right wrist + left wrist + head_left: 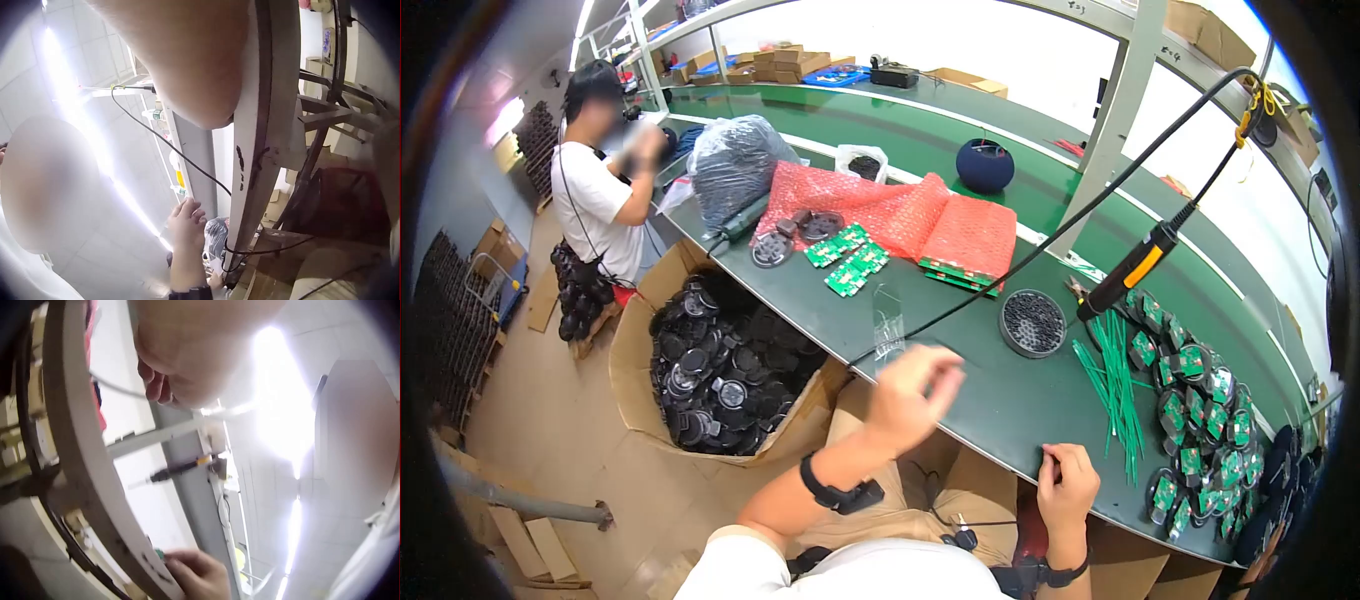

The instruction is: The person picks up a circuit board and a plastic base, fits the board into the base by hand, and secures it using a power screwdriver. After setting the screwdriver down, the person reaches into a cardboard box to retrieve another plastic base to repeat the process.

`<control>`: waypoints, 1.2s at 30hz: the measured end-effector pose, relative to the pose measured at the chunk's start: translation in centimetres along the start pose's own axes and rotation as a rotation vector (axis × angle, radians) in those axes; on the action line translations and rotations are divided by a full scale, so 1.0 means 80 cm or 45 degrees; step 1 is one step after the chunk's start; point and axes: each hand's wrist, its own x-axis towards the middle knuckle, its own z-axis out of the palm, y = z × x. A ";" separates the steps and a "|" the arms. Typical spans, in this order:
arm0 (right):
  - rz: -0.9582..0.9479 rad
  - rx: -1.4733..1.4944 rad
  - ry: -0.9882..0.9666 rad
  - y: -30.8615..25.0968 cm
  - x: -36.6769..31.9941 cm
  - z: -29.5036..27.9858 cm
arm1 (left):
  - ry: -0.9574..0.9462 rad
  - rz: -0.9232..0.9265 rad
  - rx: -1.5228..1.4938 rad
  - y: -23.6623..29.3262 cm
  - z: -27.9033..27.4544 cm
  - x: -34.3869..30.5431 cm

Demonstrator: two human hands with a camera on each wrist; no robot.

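My left hand [915, 395] is raised over the table's front edge, its fingers loosely bent and nothing visible between them. Just beyond it lies a clear plastic piece [887, 320] on the green table. My right hand [1068, 490] is at the front edge farther right, fingers curled in; I cannot tell whether they hold anything. A bundle of green strips [1115, 385] lies beyond the right hand. To its right are several round black parts with green circuit boards [1190, 420]. In the left wrist view, a small green thing [160, 554] shows beside the right hand's fingertips.
A black bowl of small dark parts [1033, 323] sits mid-table below a hanging electric screwdriver [1135, 270] and its cable. Red bubble wrap [840, 205] and loose circuit boards [857, 270] lie behind. A carton [635, 370] of black parts stands left, near another person [600, 190].
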 end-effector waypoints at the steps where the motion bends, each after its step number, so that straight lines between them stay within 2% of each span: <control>1: 0.034 -0.052 0.003 -0.005 -0.003 -0.001 | 0.157 -0.014 0.136 -0.010 -0.022 0.019; 2: 0.037 -0.051 0.006 -0.005 -0.004 -0.002 | 0.197 -0.182 0.222 -0.013 -0.045 0.043; 3: 0.047 -0.045 0.005 -0.005 -0.004 -0.002 | 0.252 -0.108 0.414 -0.047 -0.062 0.063; 4: 0.046 -0.054 0.003 -0.005 -0.002 -0.002 | 0.202 -0.229 0.590 -0.067 -0.080 0.086; 5: 0.041 -0.061 0.005 -0.006 -0.002 -0.002 | 0.204 -0.072 0.914 -0.112 -0.093 0.098; 6: 0.047 -0.080 0.004 -0.006 -0.002 -0.001 | 0.166 -0.232 1.098 -0.122 -0.098 0.111; 7: 0.049 -0.072 0.017 -0.006 -0.002 0.000 | 0.167 -0.217 1.105 -0.136 -0.102 0.118; 9: 0.085 -0.060 0.005 -0.006 -0.003 -0.002 | -0.055 -0.445 1.296 -0.163 -0.105 0.131; 11: 0.109 -0.029 0.005 -0.006 -0.005 -0.005 | -0.083 -0.470 1.268 -0.180 -0.105 0.132; 13: 0.136 0.000 -0.002 -0.005 -0.007 -0.007 | -0.060 -0.456 1.060 -0.197 -0.113 0.129; 14: 0.142 0.041 -0.010 -0.004 -0.006 -0.008 | 0.005 -0.328 0.972 -0.207 -0.115 0.124; 15: 0.147 0.080 -0.022 -0.004 -0.006 -0.010 | -0.005 -0.316 0.973 -0.216 -0.119 0.120; 16: 0.163 0.133 -0.051 -0.003 -0.004 -0.013 | 0.115 -0.371 0.603 -0.225 -0.123 0.116; 17: 0.172 0.133 -0.043 -0.006 -0.002 -0.016 | 0.229 -0.422 0.230 -0.204 -0.122 0.116; 18: 0.251 0.246 -0.079 -0.010 0.001 -0.018 | 0.101 -0.525 0.151 -0.179 -0.127 0.107; 20: 0.340 0.357 -0.109 -0.020 0.008 -0.013 | 0.005 -0.700 -0.537 -0.115 -0.125 0.085; 22: 0.503 0.672 -0.118 -0.039 0.018 0.003 | -0.217 -0.753 -0.777 -0.061 -0.117 0.057; 23: 0.605 0.836 -0.196 -0.050 0.027 0.010 | -0.331 -0.804 -0.761 -0.030 -0.110 0.043; 24: 0.540 0.961 -0.200 -0.057 0.035 0.023 | -0.485 -0.864 -0.810 -0.009 -0.103 0.029; 25: 0.552 0.955 -0.198 -0.069 0.045 0.030 | -0.662 -0.793 -0.812 -0.001 -0.093 0.012; 27: 0.457 0.987 -0.257 -0.089 0.063 0.040 | -0.799 -0.849 -0.790 0.017 -0.068 -0.016; 29: 0.416 0.846 -0.331 -0.092 0.067 0.047 | -0.815 -0.767 -0.551 0.033 -0.050 -0.032; 30: 0.367 0.706 -0.407 -0.092 0.067 0.051 | -0.728 -0.872 -0.539 0.039 -0.043 -0.038; 31: 0.371 0.712 -0.409 -0.091 0.063 0.056 | -0.729 -0.877 -0.534 0.040 -0.039 -0.040; 36: 0.287 0.507 -0.166 -0.080 0.040 0.076 | -0.664 -0.903 -0.355 0.042 -0.021 -0.046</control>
